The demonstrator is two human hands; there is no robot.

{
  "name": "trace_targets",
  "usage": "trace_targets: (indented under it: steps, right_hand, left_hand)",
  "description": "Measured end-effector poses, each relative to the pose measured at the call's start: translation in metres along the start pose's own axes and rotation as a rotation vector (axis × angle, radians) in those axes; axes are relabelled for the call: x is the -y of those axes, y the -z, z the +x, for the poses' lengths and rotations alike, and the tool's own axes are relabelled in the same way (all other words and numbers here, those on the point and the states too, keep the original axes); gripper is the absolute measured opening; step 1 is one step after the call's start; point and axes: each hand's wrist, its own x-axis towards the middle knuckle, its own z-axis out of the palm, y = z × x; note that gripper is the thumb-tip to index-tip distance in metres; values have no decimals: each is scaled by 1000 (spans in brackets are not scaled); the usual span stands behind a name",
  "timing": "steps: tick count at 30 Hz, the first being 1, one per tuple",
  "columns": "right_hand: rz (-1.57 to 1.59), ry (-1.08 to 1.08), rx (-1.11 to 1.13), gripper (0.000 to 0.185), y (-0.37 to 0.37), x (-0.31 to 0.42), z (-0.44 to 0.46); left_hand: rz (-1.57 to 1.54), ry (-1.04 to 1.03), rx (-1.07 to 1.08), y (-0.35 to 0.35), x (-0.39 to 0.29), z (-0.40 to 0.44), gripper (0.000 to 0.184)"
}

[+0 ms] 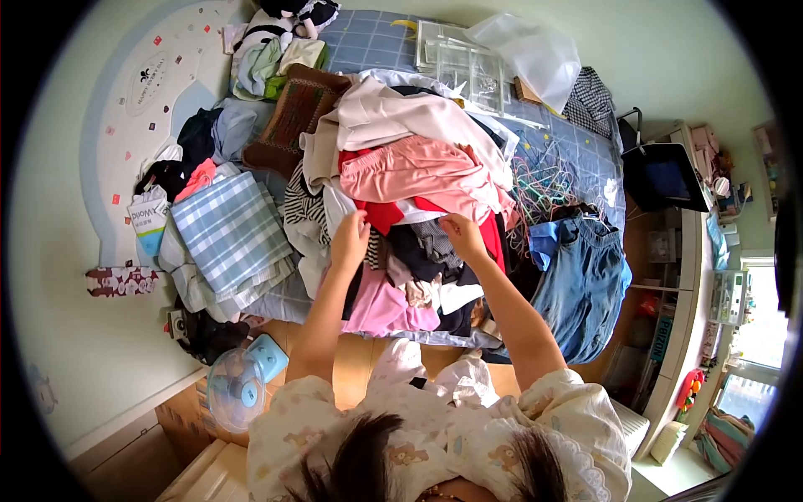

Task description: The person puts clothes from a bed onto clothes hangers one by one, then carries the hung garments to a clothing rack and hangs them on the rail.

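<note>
A large heap of clothes covers the middle of the bed. On top lie pink elastic-waist pants [410,171] and a cream garment [401,115]. My left hand [351,240] is closed at the heap's near side, fingertips against a red cloth [381,216]. To its right my right hand [462,237] is also closed, below the pink pants and beside a dark striped garment [437,243]. White fabric shows between the hands; which layer each one pinches is too small to tell. A pink garment [389,303] lies nearer to me.
Folded plaid cloth [230,233] is at the left, jeans [581,284] and tangled hangers [544,186] at the right. Clear boxes [473,71] and a plastic bag [535,54] lie at the back. A fan [237,391] stands at lower left, a black screen [669,177] at right.
</note>
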Motion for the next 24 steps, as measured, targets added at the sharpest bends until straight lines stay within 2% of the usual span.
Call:
trace_targets:
  steps: [2, 4, 6, 8, 9, 11, 13, 16, 17, 18, 20, 21, 22, 23, 24]
  right_hand:
    - [-3, -12, 4, 16, -13, 8, 10]
    - [1, -95, 50, 16, -21, 18, 16]
    - [78, -71, 58, 17, -27, 26, 20]
    - [135, -58, 0, 17, -39, 20, 25]
    - [86, -82, 37, 18, -43, 13, 29]
    - [191, -116, 32, 18, -51, 18, 30]
    - [284, -146, 39, 21, -63, 16, 31]
    - [693, -344, -17, 23, -72, 47, 36]
    - [867, -418, -40, 27, -70, 61, 35]
    - [757, -394, -24, 29, -72, 54, 33]
    - [540, -345, 1, 33, -76, 34, 28]
    - [292, -355, -61, 28, -73, 41, 17]
    - [234, -291, -114, 26, -71, 40, 5]
    - [175, -227, -167, 24, -69, 39, -9]
    - [115, -161, -222, 22, -65, 38, -22]
  left_hand:
    - [81, 13, 6, 0, 24, 40, 32]
    - [21, -45, -52, -5, 43, 76, 48]
    - [148, -51, -109, -27, 79, 102, 61]
    - [162, -10, -209, -48, 98, 119, 50]
    - [107, 56, -166, -50, 96, 121, 44]
    - [3, 192, -77, -40, 79, 118, 33]
    - [-94, 32, -59, -30, 50, 108, 22]
    - [-157, -292, -4, -27, 11, 75, 14]
    - [-118, -335, 85, -27, 0, 57, 12]
    - [-77, -380, 172, -27, -11, 38, 11]
    - [-277, -471, 198, -20, -40, 9, 11]
    - [-289, -482, 220, -23, -48, -8, 11]
    - [-301, -493, 243, -23, -54, -22, 11]
    - [-342, -465, 358, -21, -56, -31, 11]
    - [-351, -476, 335, -17, -60, -34, 10]
